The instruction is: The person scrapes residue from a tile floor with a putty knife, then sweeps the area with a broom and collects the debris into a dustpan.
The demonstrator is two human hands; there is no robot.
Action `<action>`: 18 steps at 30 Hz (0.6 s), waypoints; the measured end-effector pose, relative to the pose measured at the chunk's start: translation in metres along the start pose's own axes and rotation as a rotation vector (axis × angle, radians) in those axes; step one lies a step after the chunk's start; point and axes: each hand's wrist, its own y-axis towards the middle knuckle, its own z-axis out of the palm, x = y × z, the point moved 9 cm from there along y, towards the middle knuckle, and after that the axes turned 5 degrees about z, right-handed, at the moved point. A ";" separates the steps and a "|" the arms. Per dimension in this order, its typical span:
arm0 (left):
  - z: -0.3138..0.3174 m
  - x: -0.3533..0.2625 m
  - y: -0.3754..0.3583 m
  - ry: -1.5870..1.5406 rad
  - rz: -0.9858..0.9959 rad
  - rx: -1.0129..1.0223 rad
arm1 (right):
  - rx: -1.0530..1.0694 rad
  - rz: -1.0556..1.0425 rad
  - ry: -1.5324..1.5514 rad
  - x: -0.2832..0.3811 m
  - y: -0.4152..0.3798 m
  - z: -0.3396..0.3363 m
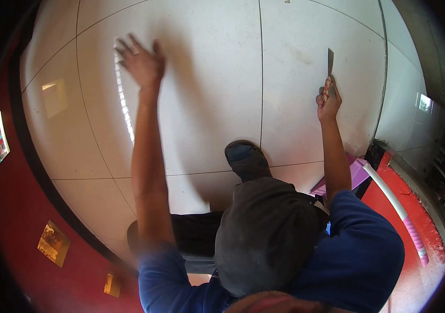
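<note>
My left hand (143,65) is stretched out over the pale tiled floor (217,78), fingers spread and nothing in them. Its edges are slightly blurred. On the other side, my right hand (329,101) is closed around the handle of a putty knife (330,61). The flat blade points away from me, low over the tiles. Faint brownish smudges (303,57) mark the floor to the left of the blade. One dark shoe (247,159) rests on the tiles between my arms.
A pink dustpan (358,169) with a white-and-pink wrapped handle (397,206) stands beside my right arm, against a red ledge (381,190). Along the left runs a red wall (19,208) with a dark skirting (50,193) and several pictures. A dark grey surface (439,47) borders the upper right.
</note>
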 end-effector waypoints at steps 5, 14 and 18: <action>0.085 -0.336 -0.108 -0.365 0.854 0.494 | 0.023 0.107 0.124 -0.012 0.009 -0.006; 0.059 0.042 0.036 0.149 0.004 0.255 | -0.050 0.072 0.078 -0.009 0.003 -0.003; 0.010 0.180 0.049 0.239 -0.599 0.216 | 0.006 0.074 0.051 -0.012 0.005 -0.005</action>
